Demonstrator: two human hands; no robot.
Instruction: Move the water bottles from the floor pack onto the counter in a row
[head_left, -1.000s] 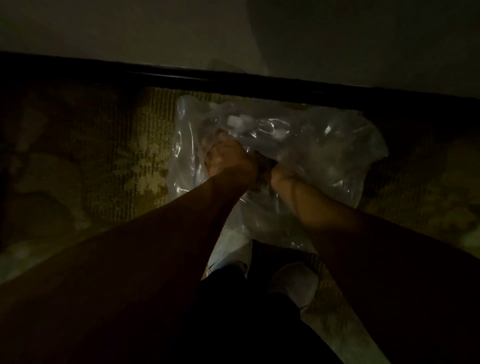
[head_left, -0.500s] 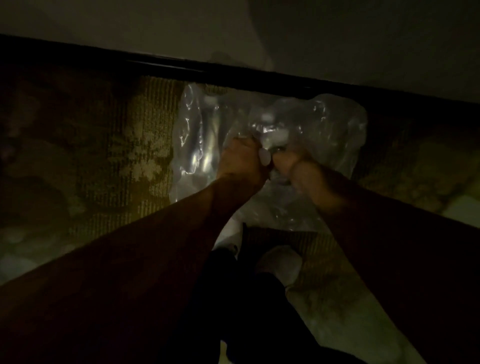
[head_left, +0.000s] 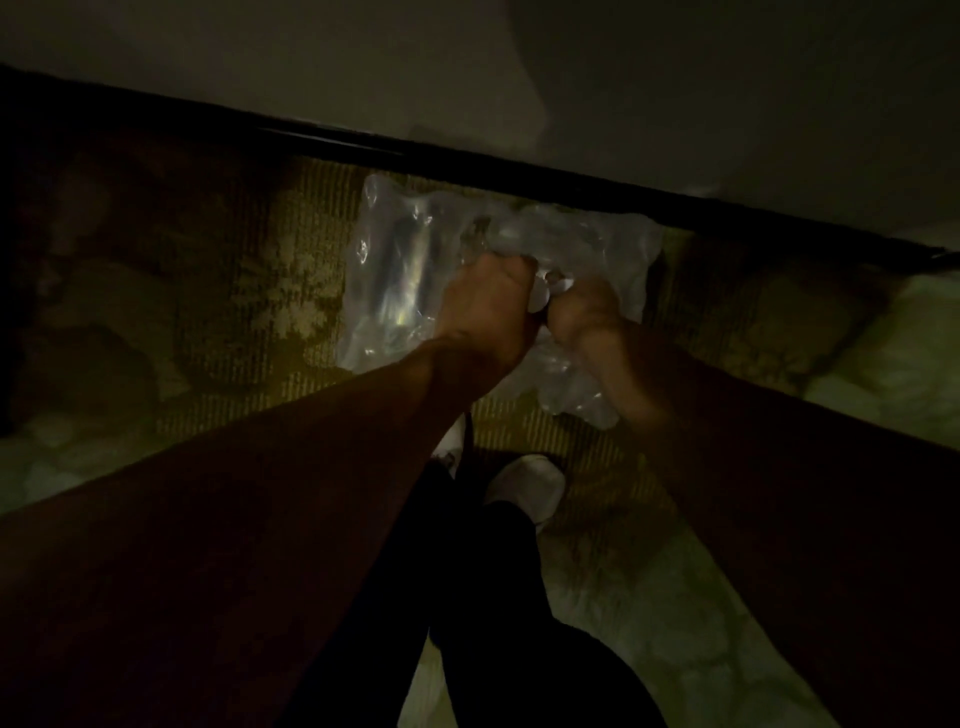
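Shrink-wrap pack (head_left: 415, 270) of water bottles lies on the patterned carpet (head_left: 234, 291) against the dark baseboard (head_left: 519, 169), likely why both arms reach far down. Left hand (head_left: 488, 306) curls tight into the film; right hand (head_left: 582, 312) seems to grip a white-capped bottle (head_left: 543, 301), fingers blurred.

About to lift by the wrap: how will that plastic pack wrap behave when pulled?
Probably floppy: the plastic wrap crumples where the left hand and right hand grip it. Its glossy sheen suggests slipperiness. It may stretch or tear rather than lift stiffly.
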